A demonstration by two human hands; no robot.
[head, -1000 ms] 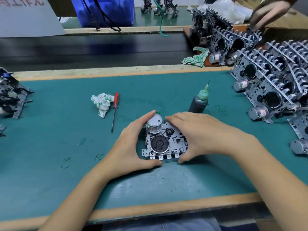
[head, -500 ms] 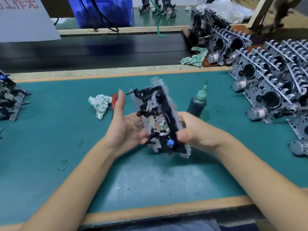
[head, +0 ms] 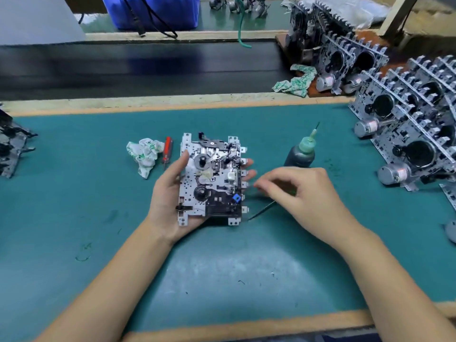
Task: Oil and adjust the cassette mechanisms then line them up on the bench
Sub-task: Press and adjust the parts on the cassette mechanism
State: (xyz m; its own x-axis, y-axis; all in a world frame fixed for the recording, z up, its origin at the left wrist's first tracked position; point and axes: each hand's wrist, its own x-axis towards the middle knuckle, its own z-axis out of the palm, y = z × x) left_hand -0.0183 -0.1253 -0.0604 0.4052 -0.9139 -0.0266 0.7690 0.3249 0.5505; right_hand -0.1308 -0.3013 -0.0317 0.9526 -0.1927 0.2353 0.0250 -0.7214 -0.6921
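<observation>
A cassette mechanism (head: 212, 178) lies face up in my left hand (head: 167, 201), above the green bench mat (head: 222, 267). The thumb curls over its left edge and the fingertips show past its right edge. Just to its right, my right hand (head: 303, 193) has its fingers curled round a thin green-handled screwdriver (head: 261, 211). The shaft points down-left toward the mechanism's lower right corner. The fingers are blurred. A dark oil bottle (head: 299, 154) with a green needle cap stands behind that hand.
A red screwdriver (head: 167, 149) and a crumpled rag (head: 144, 154) lie left of the mechanism. Several mechanisms (head: 407, 134) stand in rows at the right, more (head: 12, 149) at the left edge. A black conveyor belt (head: 148, 67) runs behind the bench; another rag (head: 296, 82) sits there.
The mechanism left the mat, was turned over and now rests face up in my left hand alone. My right hand let go of it and took the green-handled screwdriver.
</observation>
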